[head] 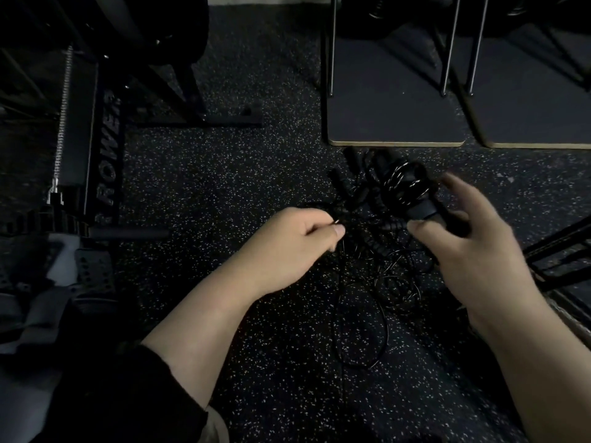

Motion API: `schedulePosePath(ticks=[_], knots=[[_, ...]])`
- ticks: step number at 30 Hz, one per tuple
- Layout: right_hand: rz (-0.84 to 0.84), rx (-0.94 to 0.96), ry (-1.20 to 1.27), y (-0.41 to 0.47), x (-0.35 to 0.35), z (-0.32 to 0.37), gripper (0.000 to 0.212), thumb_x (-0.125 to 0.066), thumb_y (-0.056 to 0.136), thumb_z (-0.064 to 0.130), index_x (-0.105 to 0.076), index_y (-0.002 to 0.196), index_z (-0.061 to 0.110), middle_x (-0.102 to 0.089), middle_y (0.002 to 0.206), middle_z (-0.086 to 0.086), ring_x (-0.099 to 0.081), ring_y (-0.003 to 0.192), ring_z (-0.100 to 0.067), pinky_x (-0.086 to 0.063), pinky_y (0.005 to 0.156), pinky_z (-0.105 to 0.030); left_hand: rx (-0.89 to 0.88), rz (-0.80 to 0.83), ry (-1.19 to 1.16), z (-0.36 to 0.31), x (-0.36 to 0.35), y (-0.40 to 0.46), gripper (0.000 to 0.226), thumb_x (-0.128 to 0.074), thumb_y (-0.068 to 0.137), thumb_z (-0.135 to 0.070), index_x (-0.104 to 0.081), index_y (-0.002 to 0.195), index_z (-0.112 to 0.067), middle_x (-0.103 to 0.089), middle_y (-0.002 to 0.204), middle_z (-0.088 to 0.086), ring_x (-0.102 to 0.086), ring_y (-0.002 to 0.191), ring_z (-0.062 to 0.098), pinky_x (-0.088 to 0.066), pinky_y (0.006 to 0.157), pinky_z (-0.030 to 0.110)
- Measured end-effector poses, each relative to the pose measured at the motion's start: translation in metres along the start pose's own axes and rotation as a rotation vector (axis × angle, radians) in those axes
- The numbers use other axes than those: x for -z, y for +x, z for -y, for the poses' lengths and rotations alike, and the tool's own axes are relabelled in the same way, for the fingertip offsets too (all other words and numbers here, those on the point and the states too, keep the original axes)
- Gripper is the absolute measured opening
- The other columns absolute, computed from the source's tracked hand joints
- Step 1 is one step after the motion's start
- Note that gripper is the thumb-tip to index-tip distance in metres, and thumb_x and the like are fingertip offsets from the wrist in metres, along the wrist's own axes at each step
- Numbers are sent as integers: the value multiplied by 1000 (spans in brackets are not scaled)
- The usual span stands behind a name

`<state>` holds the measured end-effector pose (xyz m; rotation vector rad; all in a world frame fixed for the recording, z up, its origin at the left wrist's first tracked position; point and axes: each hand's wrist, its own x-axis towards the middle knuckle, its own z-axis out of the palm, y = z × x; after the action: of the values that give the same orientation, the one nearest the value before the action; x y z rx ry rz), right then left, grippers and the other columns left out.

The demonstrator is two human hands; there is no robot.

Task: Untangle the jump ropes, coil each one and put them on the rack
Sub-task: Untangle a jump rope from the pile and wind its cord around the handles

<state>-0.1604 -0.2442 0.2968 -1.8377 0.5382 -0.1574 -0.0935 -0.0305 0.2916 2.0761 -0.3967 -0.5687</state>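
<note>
Rubber flooring everywhere, black with pale speckles, pretty grainy looking. Far right I've got two flat dark boards with rounded corners and a light plywood-ish edge, thin metal legs standing on them. Far left is a black machine frame with "ROWER" lettered on it, plus a coiled metal spring running along it.

Tangled jump ropes sit on the floor right of centre, between my two hands: thin glossy black cords looping all over each other, some ribbed or beaded segments, and thicker smooth black handles on the far side. One long loop trails toward the near edge.

My left hand is pinching a thin cord between thumb and forefinger. My right hand has its fingers curled round one of the handles, gripping it, though the fingertips are motion-blurred.

Honestly it's so dim I can't count how many ropes are in there or follow any single cord through the knot. Black-on-black swallows most of it. A black sleeve covers my left forearm near the bottom, and the stuff at the far right edge is cut off.
</note>
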Motion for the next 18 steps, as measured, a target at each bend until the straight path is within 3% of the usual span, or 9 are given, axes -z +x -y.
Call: schedulePosePath(ticks=[2,5,8,11,13,16,18], knots=[[57,5,-117,-1,-2,-1,66,-76,90,24,-50,146,45,-70,105,18,-67,76,4,-48,59,-10,-56,18,108,-7,2,-3,38,-59,100,-26,-51,74,0,-36,55,-6,-28,47,9,-24,46,28],[143,9,-268,-2,-4,-3,70,-76,88,21,-49,145,50,-72,97,14,-61,52,-2,-45,44,-17,-139,-4,231,-12,5,-6,40,-62,97,-27,-47,67,-6,-37,54,-3,-31,49,9,-27,49,32],[291,-1,-442,-6,-6,-2,77,-78,87,19,-45,143,61,-71,84,12,-54,42,-6,-43,40,-25,-189,0,368,-15,13,-7,29,-67,94,-36,-65,72,-18,-57,60,1,-44,52,12,-39,52,34],[473,21,-607,-10,-10,2,81,-82,83,24,-43,140,67,-66,102,19,-60,57,-5,-45,47,-21,-213,8,454,-14,22,-7,20,-68,92,-46,-72,85,-29,-64,78,-11,-59,70,5,-54,69,36],[608,58,-563,-11,-10,2,77,-83,81,26,-47,132,71,-66,109,19,-66,67,-9,-54,56,-31,-228,21,405,-10,28,-6,17,-70,88,-49,-72,85,-32,-65,84,-14,-64,78,5,-56,75,42],[758,54,-377,-12,-9,2,66,-80,80,17,-58,114,70,-66,119,30,-72,90,-24,-58,78,-50,-202,14,287,-4,36,-4,17,-77,80,-49,-73,81,-33,-69,82,-9,-66,78,14,-56,77,45],[900,42,-276,-15,-8,5,67,-79,80,15,-62,121,65,-73,115,17,-71,100,-30,-56,91,-53,-193,24,169,-3,38,-6,23,-79,76,-49,-71,78,-27,-67,71,-1,-59,64,16,-53,65,33]])
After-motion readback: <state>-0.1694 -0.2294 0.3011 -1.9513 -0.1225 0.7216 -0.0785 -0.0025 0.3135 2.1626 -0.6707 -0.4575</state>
